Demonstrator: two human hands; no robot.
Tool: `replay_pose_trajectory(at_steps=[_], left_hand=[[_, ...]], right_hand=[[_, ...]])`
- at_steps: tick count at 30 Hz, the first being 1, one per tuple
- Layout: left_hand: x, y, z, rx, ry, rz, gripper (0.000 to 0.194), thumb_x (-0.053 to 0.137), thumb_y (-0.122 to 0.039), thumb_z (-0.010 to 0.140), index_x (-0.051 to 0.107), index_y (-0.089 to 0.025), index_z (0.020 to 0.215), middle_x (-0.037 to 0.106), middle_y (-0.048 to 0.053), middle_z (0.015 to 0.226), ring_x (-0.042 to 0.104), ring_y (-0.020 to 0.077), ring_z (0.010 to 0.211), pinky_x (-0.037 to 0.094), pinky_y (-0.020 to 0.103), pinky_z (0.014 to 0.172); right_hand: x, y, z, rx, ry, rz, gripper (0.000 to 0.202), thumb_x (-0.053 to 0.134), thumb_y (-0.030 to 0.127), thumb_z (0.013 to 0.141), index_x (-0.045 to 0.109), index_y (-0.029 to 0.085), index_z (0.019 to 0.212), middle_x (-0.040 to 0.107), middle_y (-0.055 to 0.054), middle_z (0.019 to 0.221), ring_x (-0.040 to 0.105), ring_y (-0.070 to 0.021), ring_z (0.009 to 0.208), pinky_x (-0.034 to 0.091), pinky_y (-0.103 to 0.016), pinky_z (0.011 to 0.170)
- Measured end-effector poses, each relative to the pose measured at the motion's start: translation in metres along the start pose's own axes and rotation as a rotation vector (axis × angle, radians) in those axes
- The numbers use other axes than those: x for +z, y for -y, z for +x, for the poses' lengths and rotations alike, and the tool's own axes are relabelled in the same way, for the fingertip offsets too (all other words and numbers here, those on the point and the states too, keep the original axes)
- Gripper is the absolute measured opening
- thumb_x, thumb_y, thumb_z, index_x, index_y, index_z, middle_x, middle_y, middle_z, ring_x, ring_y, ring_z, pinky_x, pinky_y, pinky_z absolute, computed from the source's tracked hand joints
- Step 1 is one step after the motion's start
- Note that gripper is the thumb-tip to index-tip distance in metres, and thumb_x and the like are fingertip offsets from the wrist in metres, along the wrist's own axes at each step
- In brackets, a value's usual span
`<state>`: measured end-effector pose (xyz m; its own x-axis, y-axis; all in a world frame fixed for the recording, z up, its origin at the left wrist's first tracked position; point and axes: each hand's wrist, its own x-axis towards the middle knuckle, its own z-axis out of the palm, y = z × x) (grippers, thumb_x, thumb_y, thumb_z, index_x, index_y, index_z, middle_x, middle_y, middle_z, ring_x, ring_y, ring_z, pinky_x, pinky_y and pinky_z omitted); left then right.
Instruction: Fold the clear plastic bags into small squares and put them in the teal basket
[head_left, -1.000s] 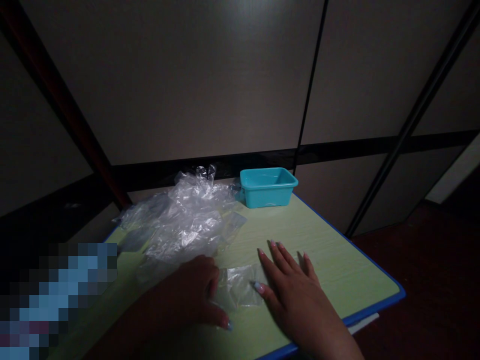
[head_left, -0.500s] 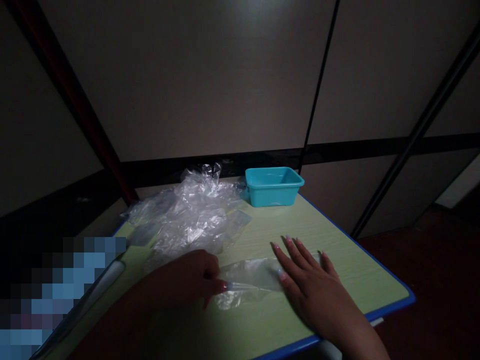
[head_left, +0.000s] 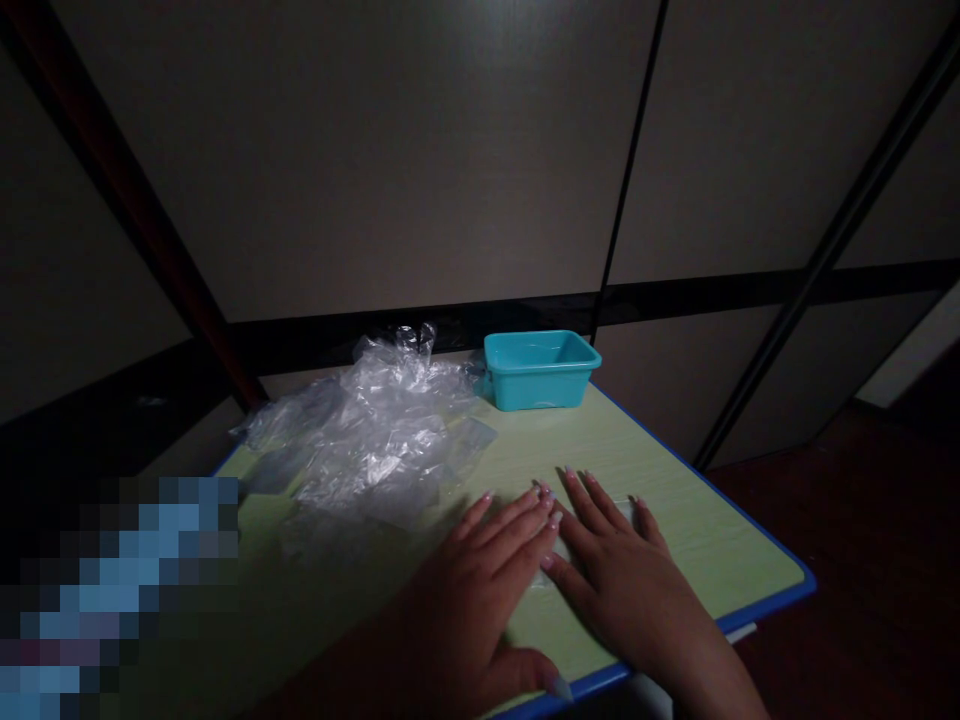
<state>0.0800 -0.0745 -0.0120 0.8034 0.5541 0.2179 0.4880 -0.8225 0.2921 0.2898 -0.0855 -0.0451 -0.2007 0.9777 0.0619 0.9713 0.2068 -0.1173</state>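
In front of the turquoise tub (head_left: 540, 385), your left hand (head_left: 484, 585) and right hand (head_left: 626, 580), fingers extended and gripping nothing, rest over clear plastic film (head_left: 541, 577), apparently keeping it flat against the counter (head_left: 682, 525), with crumpled plastic (head_left: 375, 430) heaped left of the tub.

Right hand (head_left: 619, 575) flat on plastic (head_left: 541, 578), left hand (head_left: 480, 590) beside.

Turquoise rectangular plastic tub (head_left: 540, 388), one solid colour and easily the brightest thing here. The crumpled heap of clear plastic (head_left: 386, 440) has silvery-white glints, and the flat see-through plastic film (head_left: 541, 579) is kinda whitish. Pale yellow-green bench (head_left: 637, 445), faint streaky grain, blue edging (head_left: 765, 605). Tall greyish-brown panels (head_left: 420, 180), black band (head_left: 697, 296), dark red floor (head_left: 832, 510).
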Motion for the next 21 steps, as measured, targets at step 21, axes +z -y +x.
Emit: replay_pose_trajectory(at_steps=[21], left_hand=[[0.02, 0.008, -0.006, -0.228, 0.25, 0.068, 0.084, 0.042, -0.062, 0.087, 0.009, -0.015, 0.149, 0.002, 0.012, 0.153, 0.002, 0.0283, 0.142, 0.005, 0.054, 0.112]], right_hand=[[-0.009, 0.028, -0.009, -0.124, 0.11, 0.161, 0.055, 0.03, 0.047, 0.095, 0.02, 0.028, 0.145, 0.016, 0.0, 0.15, 0.018, -0.0253, 0.139, 0.009, -0.06, 0.11]])
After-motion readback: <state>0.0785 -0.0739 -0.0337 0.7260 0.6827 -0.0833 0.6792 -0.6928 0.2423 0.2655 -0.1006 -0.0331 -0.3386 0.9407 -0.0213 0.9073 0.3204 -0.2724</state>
